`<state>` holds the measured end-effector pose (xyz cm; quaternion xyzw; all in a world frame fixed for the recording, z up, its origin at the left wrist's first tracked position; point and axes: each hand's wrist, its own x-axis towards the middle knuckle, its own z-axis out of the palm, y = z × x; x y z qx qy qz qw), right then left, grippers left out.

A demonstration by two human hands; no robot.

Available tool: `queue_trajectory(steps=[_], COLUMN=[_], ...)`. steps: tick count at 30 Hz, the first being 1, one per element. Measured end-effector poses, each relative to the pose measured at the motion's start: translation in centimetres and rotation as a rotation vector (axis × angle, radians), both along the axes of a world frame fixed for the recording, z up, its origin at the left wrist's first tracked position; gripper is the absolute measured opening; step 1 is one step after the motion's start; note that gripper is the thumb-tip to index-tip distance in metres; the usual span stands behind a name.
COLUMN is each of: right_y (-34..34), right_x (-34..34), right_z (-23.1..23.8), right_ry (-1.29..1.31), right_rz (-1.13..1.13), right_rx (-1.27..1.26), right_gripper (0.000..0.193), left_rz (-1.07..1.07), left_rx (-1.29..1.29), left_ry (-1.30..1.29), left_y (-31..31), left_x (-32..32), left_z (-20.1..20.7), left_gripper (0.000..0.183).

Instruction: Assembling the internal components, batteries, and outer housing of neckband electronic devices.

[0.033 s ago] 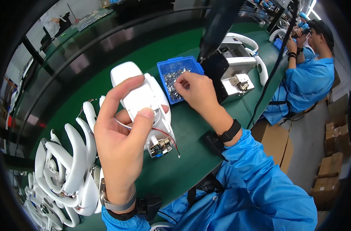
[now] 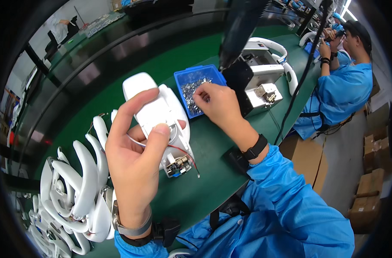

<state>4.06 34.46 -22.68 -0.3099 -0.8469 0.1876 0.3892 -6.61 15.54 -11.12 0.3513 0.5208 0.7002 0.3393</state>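
Note:
My left hand (image 2: pixel 133 165) holds up a white plastic housing (image 2: pixel 155 109), thumb pressed on its middle. A small circuit board (image 2: pixel 178 163) with thin red and white wires sticks out of the housing's lower end. My right hand (image 2: pixel 219 105) reaches into a blue tray (image 2: pixel 181 79) of small metal screws (image 2: pixel 188 92), with its fingertips pinched on a screw in the pile. Both hands are above the green table (image 2: pixel 204 180).
Several white curved parts (image 2: pixel 75 185) are heaped at the left. A black and grey fixture (image 2: pixel 262 88) stands behind the tray, and a black power tool (image 2: pixel 241 30) hangs over it. A co-worker in blue (image 2: pixel 346 90) sits at the right, near cardboard boxes (image 2: pixel 372 185).

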Motion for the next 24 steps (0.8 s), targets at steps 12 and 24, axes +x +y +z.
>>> queue_trajectory(steps=[12,24], right_y=[0.8,1.0], right_x=[0.7,1.4], right_z=[-0.9,-0.1], right_ry=[0.158,0.374], right_rz=[0.063,0.086], right_rx=[0.147,0.082], right_gripper=[0.009,0.006], left_rz=[0.09,0.154], left_rx=[-0.092,-0.127], left_ry=[0.102,0.163], left_y=[0.2,0.3], left_x=[0.4,1.1], left_z=[-0.7,-0.5], left_gripper=[0.049,0.048])
